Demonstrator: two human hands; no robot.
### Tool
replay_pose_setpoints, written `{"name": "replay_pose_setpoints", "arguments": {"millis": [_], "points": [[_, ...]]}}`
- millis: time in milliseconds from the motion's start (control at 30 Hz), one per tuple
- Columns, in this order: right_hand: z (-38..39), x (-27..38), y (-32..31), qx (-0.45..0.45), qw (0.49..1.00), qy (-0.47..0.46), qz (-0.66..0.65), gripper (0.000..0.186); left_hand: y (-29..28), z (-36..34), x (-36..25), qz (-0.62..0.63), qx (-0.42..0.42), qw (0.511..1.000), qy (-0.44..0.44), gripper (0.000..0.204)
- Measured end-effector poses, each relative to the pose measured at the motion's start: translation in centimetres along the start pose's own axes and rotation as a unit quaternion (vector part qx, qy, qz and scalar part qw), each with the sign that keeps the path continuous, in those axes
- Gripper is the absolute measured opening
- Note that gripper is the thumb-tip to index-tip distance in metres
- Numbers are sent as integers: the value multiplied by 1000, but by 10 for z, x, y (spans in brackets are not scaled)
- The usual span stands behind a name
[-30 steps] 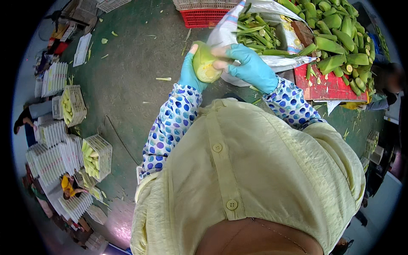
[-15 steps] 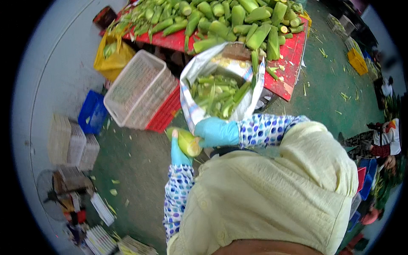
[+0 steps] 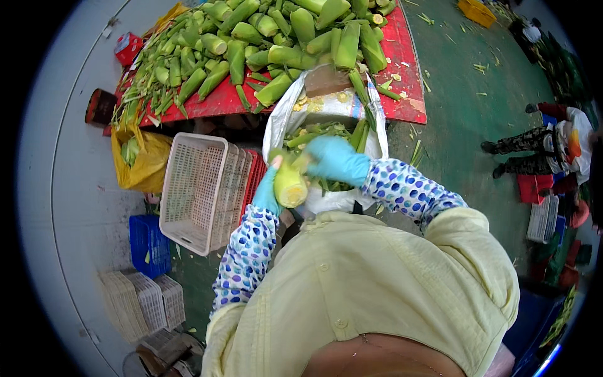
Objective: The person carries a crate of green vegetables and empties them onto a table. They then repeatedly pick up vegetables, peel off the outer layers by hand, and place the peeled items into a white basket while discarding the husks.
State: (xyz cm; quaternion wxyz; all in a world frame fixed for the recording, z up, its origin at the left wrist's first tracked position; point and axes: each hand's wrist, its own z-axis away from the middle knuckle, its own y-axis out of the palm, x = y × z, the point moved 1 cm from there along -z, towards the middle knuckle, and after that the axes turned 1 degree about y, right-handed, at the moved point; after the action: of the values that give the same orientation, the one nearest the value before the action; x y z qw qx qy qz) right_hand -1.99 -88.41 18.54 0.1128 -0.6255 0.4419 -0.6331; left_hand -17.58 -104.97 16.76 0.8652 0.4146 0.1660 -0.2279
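- Near the frame's centre, 1 ear of corn (image 3: 292, 186) is lying between 2 gloved hands, its long axis tilting from upper left to lower right, cut end lowermost.
- Left hand (image 3: 269, 190), the nearer, is gripping its left side; right hand (image 3: 339, 158) is showing blurred at upper right, whether pinching husk I cannot tell.
- Just beyond, a white sack (image 3: 333, 202) is holding green husks (image 3: 314, 131).

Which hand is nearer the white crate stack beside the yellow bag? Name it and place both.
Left. The left hand, gripping a corn ear, is just right of the white crate stack; the right hand is farther right, over the white sack.
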Motion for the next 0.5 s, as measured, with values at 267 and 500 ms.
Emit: {"name": "replay_pose_setpoints", "arguments": {"millis": [267, 500], "points": [[16, -163, 12, -93, 906, 399, 107, 41, -59, -19, -127, -15, 233, 960, -158, 83], [-90, 44, 74, -179, 746, 352, -536, 74, -36, -97, -148, -151, 214, 964, -53, 74]]}}
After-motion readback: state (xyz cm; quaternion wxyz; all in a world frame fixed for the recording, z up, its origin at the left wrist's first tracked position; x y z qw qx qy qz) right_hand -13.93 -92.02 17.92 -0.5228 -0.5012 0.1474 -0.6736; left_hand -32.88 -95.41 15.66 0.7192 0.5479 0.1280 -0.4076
